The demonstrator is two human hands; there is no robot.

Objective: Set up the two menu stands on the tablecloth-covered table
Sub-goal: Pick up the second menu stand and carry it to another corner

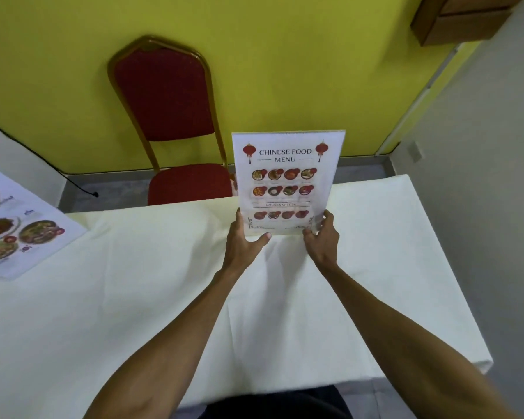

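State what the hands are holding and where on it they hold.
Both hands hold the upright Chinese food menu stand at its bottom corners: left hand on the lower left, right hand on the lower right.

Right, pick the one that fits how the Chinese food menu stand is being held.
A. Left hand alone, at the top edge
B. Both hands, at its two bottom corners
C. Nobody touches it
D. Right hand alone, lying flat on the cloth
B: the left hand takes the lower left corner and the right hand the lower right, with the Chinese food menu stand upright over the tablecloth.
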